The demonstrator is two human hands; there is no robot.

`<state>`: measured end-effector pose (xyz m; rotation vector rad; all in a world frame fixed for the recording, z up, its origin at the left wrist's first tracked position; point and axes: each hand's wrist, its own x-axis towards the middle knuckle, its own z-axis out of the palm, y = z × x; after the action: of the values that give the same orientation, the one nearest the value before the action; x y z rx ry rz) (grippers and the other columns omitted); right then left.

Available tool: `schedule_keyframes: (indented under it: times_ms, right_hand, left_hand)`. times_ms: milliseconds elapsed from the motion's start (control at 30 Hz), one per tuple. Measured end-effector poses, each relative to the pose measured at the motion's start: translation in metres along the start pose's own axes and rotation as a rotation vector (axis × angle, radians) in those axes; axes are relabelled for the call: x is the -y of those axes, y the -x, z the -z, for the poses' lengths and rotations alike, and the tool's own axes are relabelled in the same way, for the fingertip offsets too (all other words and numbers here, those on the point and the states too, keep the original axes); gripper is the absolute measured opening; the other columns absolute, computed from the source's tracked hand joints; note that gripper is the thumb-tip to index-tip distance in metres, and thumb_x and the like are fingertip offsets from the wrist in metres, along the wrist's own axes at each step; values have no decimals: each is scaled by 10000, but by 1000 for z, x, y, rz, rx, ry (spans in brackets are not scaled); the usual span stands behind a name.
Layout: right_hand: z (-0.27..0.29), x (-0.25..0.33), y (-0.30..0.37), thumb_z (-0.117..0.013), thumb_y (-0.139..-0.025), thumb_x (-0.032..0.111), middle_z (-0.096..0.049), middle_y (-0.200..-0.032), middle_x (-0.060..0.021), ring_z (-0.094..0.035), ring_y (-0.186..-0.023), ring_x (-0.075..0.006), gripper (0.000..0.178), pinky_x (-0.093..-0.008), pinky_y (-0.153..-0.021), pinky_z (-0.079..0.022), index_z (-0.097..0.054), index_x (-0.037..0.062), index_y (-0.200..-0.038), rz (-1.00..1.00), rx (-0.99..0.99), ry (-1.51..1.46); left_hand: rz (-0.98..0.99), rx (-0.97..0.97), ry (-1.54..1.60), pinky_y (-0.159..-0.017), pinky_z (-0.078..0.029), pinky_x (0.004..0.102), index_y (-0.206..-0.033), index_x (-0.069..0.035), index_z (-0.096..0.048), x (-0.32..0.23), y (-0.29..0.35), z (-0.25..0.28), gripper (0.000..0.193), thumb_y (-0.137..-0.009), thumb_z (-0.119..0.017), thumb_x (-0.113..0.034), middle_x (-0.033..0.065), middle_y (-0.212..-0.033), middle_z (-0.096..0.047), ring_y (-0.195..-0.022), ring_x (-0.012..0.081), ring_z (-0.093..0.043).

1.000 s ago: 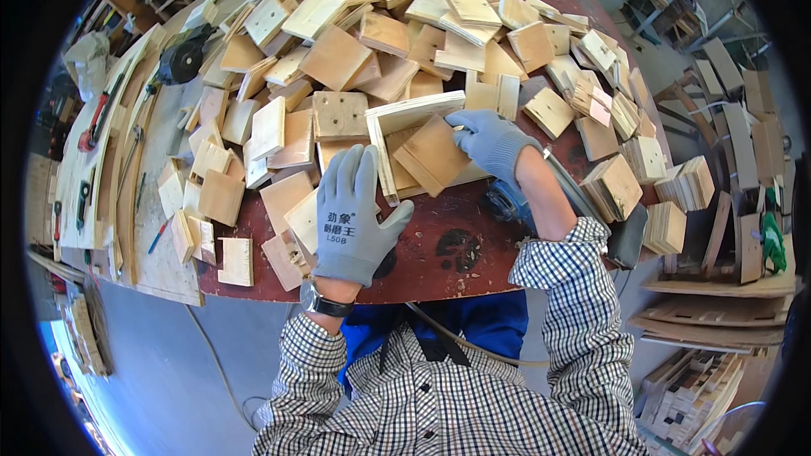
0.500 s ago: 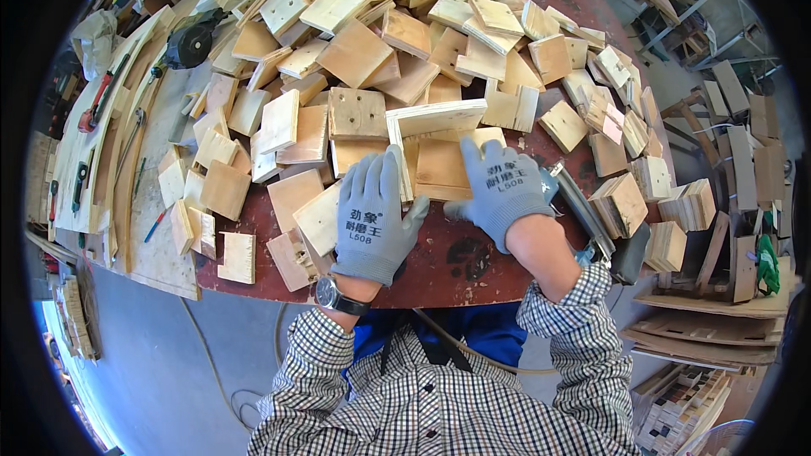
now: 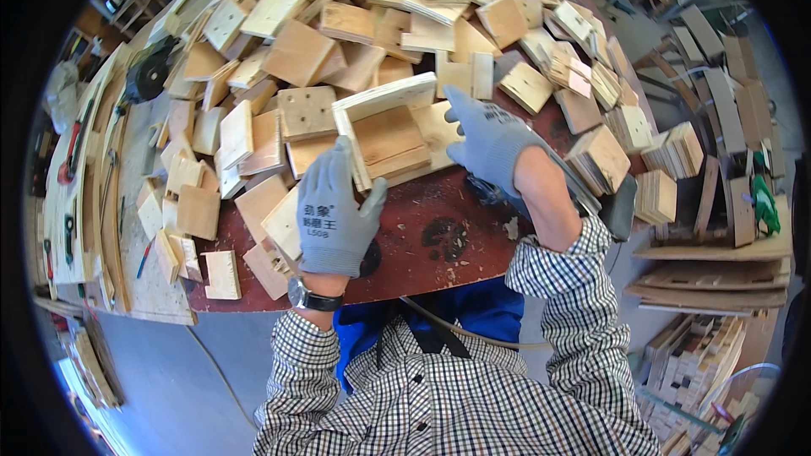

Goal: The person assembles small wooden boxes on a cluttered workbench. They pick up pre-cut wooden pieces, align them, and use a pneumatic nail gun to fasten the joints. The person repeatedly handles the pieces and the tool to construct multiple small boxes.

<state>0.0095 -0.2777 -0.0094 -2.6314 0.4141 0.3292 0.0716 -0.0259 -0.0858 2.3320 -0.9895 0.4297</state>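
A box-like wooden frame of thin plywood strips lies near the middle of the red tabletop, tilted and with flat boards inside its outline. My left hand, in a grey glove, closes on the frame's left strip, fingers along the outer side and thumb by the near corner. At the frame's right end, my gloved right hand grips with fingers at the far side and thumb at the near side; its palm is hidden. Beside that wrist lies a tool with a long grey metal bar, partly covered by the forearm.
A large heap of wooden blocks fills the far side of the red table. Stacked square blocks stand at the right edge. Long planks and hand tools lie at left, with a black circular tool behind them.
The frame has turned, its right end swinging toward the far side. My right hand has shifted from its front onto its right end; the left stays at the left strip. The whole view has shifted.
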Motion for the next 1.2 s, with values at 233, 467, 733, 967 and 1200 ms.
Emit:
schedule_keyframes:
  times_ms: [233,467,733,967,1200]
  right_hand:
    - [-41,51,-3,-697,-966,285,-719,-1189,-125,-702,-1132,-312,586,-490,-933,-538,-514,153,-1507,183,-36,562]
    - [-37,30,-8,-660,-1002,327,-712,-1127,-128,-697,-1070,-325,407,-466,-905,-536,-638,180,-1381,302,-144,405]
    - [-26,18,69,-787,-921,263,-741,-1124,-125,-705,-966,-337,410,-451,-829,-566,-727,117,-1298,396,-622,82]
    - [-89,33,137,-733,-917,317,-620,-1250,-69,-668,-987,-252,456,-400,-844,-513,-640,179,-1342,546,-300,303]
    - [-129,32,116,-745,-920,365,-622,-1222,-47,-643,-1024,-252,443,-436,-887,-467,-645,162,-1300,475,-339,183]
  left_hand:
    - [9,62,-52,-1094,-480,489,-1486,85,-504,2,0,-3,753,-919,-790,-320,277,-1331,-641,-1224,426,-621]
    - [0,26,-141,-1202,-390,539,-1520,30,-494,26,23,48,853,-835,-862,-322,235,-1490,-554,-1433,448,-484]
    - [167,249,-180,-1221,-351,547,-1561,6,-446,71,76,85,1049,-746,-906,-468,228,-1556,-499,-1462,439,-436]
    - [183,190,-92,-1173,-402,519,-1532,-15,-502,72,67,83,941,-752,-906,-353,207,-1434,-590,-1363,425,-523]
    - [300,-93,11,-1077,-483,491,-1512,-1,-507,74,65,120,888,-759,-919,-230,198,-1376,-602,-1267,375,-597]
